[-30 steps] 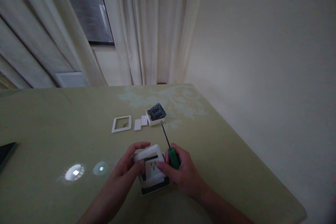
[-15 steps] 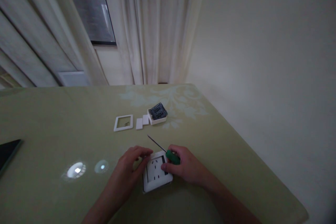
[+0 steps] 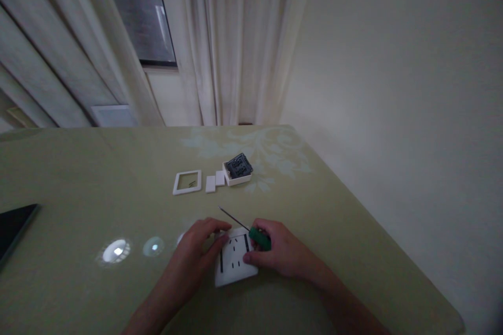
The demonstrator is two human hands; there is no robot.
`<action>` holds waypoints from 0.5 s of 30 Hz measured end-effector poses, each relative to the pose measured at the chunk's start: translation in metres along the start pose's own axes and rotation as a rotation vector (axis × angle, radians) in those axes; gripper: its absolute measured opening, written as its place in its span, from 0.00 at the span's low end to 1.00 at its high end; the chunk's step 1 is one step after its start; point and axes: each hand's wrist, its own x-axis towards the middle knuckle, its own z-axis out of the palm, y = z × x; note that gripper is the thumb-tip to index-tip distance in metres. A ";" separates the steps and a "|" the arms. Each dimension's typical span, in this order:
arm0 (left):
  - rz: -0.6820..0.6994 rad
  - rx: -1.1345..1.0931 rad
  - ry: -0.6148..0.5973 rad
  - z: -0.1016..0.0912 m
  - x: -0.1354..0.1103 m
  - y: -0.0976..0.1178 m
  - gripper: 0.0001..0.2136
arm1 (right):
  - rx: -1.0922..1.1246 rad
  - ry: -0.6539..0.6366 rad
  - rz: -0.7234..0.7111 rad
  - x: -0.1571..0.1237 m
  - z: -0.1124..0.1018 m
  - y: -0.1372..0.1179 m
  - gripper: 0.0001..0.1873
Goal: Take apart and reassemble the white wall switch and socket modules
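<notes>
A white wall socket (image 3: 236, 259) with several dark slots in its face lies on the table at the near middle. A dark strip shows along each side of its centre panel. My left hand (image 3: 198, 246) grips the socket's upper left edge, thumb lying on the face. In my right hand (image 3: 277, 246) is a screwdriver (image 3: 259, 238) with a green handle, its thin shaft pointing up and left away from the socket. The right thumb presses on the right side of the socket face.
Beyond the hands lie a white frame (image 3: 175, 183) with small screws inside it, two white cover strips (image 3: 210, 184), and a white box (image 3: 239, 180) with a dark module (image 3: 239, 166) tilted on it. At the left edge is a dark flat object (image 3: 15, 225).
The centre panel has shifted within the socket's frame: the wide dark gap at its right has narrowed and a dark strip shows at its left. Both hands keep their holds.
</notes>
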 end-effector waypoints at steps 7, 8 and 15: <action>0.011 0.018 0.012 -0.003 0.003 0.003 0.09 | -0.032 0.063 -0.042 0.003 0.001 0.003 0.18; 0.012 0.021 0.017 -0.003 0.003 0.003 0.09 | -0.019 0.072 -0.046 0.003 0.002 0.003 0.17; 0.012 0.029 0.024 -0.002 0.002 0.003 0.11 | 0.015 0.183 -0.085 0.004 0.003 0.004 0.18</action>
